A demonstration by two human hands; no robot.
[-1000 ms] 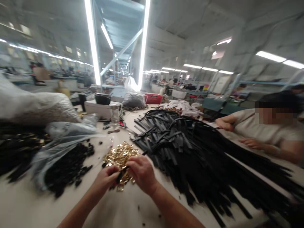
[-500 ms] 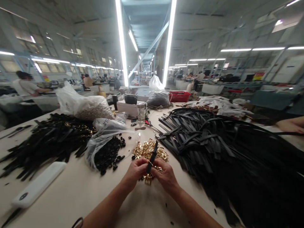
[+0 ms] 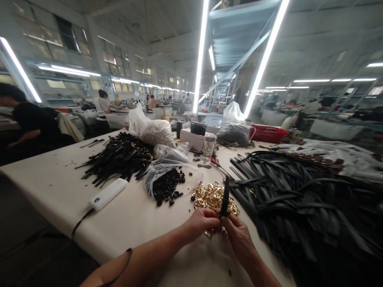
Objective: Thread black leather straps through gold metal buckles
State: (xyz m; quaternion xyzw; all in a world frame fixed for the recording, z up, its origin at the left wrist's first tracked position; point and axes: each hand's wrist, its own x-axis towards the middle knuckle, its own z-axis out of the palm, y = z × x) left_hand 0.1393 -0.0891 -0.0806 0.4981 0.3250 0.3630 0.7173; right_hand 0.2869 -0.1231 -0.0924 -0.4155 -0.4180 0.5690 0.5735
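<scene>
A short black strap (image 3: 225, 197) stands nearly upright between my two hands, over a pile of gold metal buckles (image 3: 209, 194). My left hand (image 3: 202, 226) pinches the strap's lower end from the left. From the other side my right hand (image 3: 238, 234) grips the same end, fingers closed. The fingers hide whatever sits at the strap's bottom. Small black pieces (image 3: 167, 184), perhaps strap loops, spill from a clear plastic bag (image 3: 149, 181) left of the buckles. A large heap of long black straps (image 3: 287, 187) covers the table's right side.
Finished-looking black straps with gold parts (image 3: 119, 157) lie at the left. Near them is a white device (image 3: 109, 193) with a cable. Behind stand a glass jar (image 3: 208, 147), a bag of pale bits (image 3: 157, 133) and a red basket (image 3: 267, 134). A person (image 3: 32, 117) sits at far left.
My view has swung left, so the table's things appear farther right. The strap is more upright, and the gold buckle seen around it earlier is now hidden by my fingers.
</scene>
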